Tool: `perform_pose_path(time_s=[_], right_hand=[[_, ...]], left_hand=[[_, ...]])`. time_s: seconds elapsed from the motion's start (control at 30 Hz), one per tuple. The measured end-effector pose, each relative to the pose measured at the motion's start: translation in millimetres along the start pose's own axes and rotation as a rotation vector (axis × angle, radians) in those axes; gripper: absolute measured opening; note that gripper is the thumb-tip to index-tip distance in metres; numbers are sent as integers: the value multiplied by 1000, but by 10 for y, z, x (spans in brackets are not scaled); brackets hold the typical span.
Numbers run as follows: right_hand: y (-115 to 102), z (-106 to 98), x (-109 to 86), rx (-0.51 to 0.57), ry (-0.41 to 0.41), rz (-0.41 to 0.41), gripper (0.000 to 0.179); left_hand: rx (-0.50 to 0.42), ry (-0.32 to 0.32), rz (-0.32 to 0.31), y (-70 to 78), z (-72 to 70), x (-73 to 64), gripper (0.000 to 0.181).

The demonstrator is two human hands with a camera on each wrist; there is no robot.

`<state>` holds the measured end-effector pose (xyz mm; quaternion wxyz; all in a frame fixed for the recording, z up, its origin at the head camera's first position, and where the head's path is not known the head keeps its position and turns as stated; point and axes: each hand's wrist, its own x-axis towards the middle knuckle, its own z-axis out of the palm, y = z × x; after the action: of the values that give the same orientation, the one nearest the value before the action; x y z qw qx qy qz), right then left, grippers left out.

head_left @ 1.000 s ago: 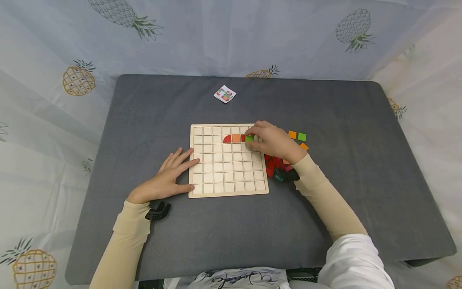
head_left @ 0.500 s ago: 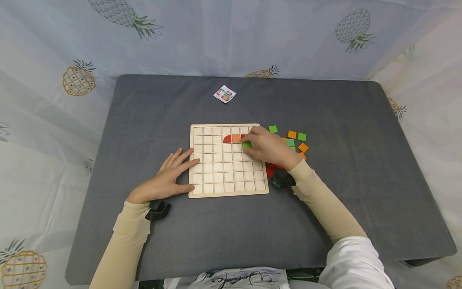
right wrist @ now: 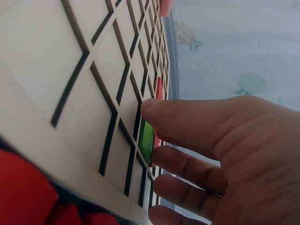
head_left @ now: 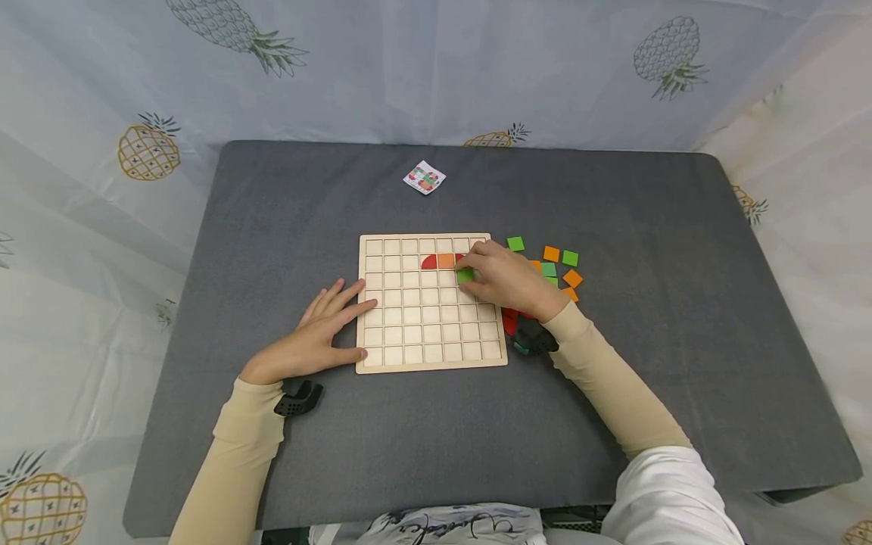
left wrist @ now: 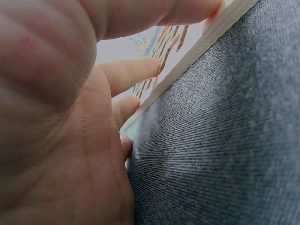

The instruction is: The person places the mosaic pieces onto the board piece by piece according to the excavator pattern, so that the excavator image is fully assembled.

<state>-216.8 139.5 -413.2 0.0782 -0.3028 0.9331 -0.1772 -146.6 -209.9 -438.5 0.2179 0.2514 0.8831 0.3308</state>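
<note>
Pinching at the middle of the scene, the right hand (head_left: 507, 276) has a green tile (head_left: 465, 276) between thumb and fingers in the head view. The tile sits at the far-right part of a wooden grid board (head_left: 412, 314), nearer the person than a red piece (head_left: 459, 260) that the fingers partly cover. It is flat, bright and squarish, its right side hidden by the hand. Left of that piece, in the same row, lie an orange tile (head_left: 446, 261) and a rounded red piece (head_left: 428, 263). Loose orange and green tiles (head_left: 551, 254) and red shapes (head_left: 509, 324) lie right of the board, some behind the right wrist. The left hand (head_left: 313, 333) spreads its fingers against the board's left edge. A patterned card (head_left: 425, 178) rests beyond the board on the grey tabletop (head_left: 422, 439).

In the left wrist view, the thumb and extended fingers meet the board's pale rim.

In the right wrist view, the thumb touches the green tile, with fingers opposite; whether it is fully seated cannot be told. Blurred red shapes fill the lower left corner.
</note>
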Motion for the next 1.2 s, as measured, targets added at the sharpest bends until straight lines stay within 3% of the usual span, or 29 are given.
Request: perform_pose_path(time_s=[0.23, 0.53, 0.77, 0.97, 1.2], right_hand=[[-4, -42, -12, 55, -40, 32, 30], [-16, -90, -66, 64, -96, 155, 31], [32, -40, 1, 102, 5, 119, 34], [42, -10, 36, 141, -1, 80, 35], [91, -87, 18, 175, -5, 115, 33]], left_hand=[[-2, 1, 1, -5, 2, 0, 81], [3, 0, 1, -10, 8, -4, 81], [1, -2, 1, -15, 15, -5, 82], [-10, -3, 2, -10, 15, -5, 81], [-4, -2, 4, -7, 3, -1, 82]])
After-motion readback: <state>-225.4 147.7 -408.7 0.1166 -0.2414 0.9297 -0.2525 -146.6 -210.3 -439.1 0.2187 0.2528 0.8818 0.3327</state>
